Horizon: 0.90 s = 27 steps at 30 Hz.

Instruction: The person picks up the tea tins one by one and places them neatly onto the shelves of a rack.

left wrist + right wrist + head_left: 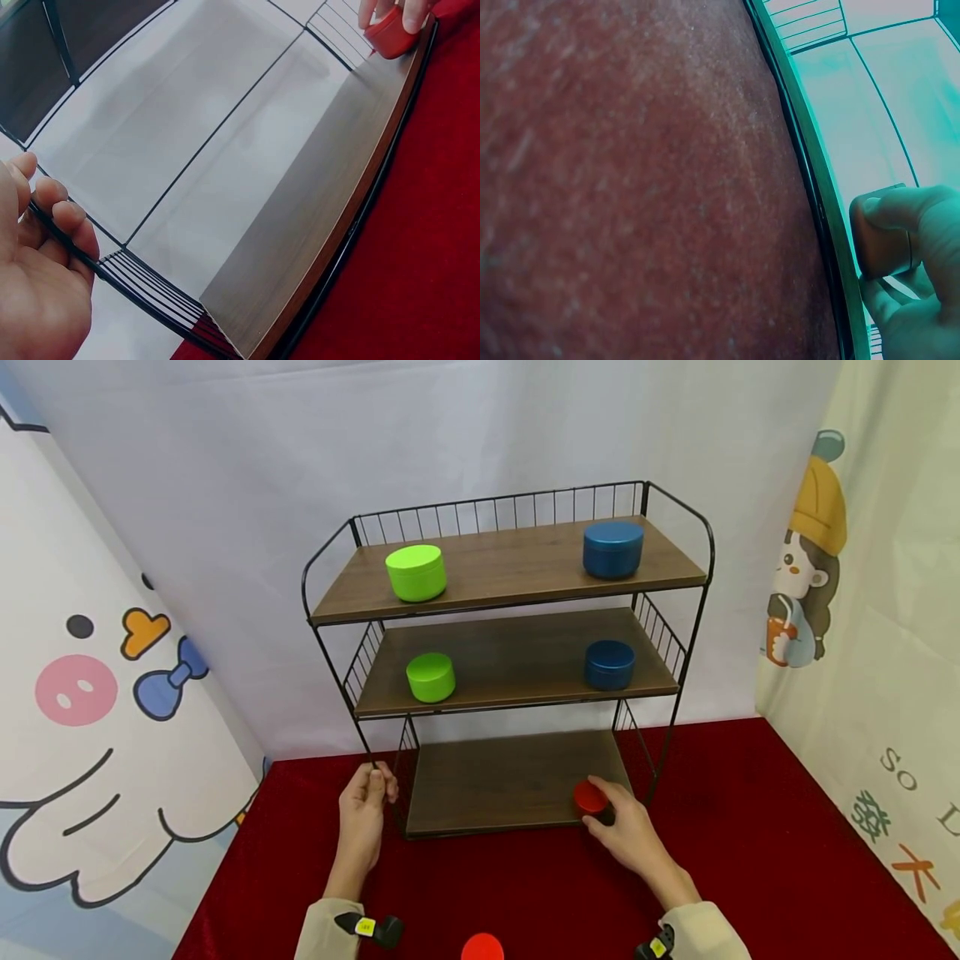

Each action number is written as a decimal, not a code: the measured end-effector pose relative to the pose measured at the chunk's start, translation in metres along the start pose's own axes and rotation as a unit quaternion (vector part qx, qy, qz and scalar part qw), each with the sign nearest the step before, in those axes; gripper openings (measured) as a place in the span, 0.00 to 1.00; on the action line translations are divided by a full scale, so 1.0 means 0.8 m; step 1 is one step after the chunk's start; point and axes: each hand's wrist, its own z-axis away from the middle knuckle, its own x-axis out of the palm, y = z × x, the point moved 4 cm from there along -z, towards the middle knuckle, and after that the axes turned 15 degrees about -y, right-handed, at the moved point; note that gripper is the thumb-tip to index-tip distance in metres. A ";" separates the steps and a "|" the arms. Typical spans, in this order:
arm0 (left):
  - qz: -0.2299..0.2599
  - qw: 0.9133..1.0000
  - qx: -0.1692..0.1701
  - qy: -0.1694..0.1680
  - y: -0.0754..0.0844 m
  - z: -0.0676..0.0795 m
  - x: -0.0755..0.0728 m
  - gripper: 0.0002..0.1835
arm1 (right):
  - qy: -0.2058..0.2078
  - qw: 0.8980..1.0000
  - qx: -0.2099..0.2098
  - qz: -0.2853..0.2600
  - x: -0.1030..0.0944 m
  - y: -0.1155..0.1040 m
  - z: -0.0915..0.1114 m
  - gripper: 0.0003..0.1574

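Observation:
My right hand pinches a small red round tin between thumb and fingers at the front right of the rack's bottom shelf. In the right wrist view the tin appears dark and brownish, close over the shelf's front edge. At the left, my left hand holds the black front post of the three-tier rack. Its fingers curl round the thin metal in the left wrist view. A second red tin shows at the bottom of the head view, partly cut off.
Bright green tins stand at the left of the top shelf and the middle shelf. Blue tins stand at the right of both. Wire rails edge the rack, which stands on red cloth before a white curtain.

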 end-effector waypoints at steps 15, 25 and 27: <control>-0.005 1.000 0.000 0.002 0.001 0.000 0.000 0.20 | 0.011 1.000 0.013 0.002 -0.003 0.004 0.001 0.41; -0.009 1.000 -0.004 0.001 0.001 0.001 0.000 0.20 | 0.020 1.000 0.020 0.005 -0.007 0.004 0.002 0.41; -0.010 1.000 -0.004 0.001 0.001 0.001 0.000 0.20 | 0.017 1.000 0.023 0.004 -0.007 0.004 0.002 0.41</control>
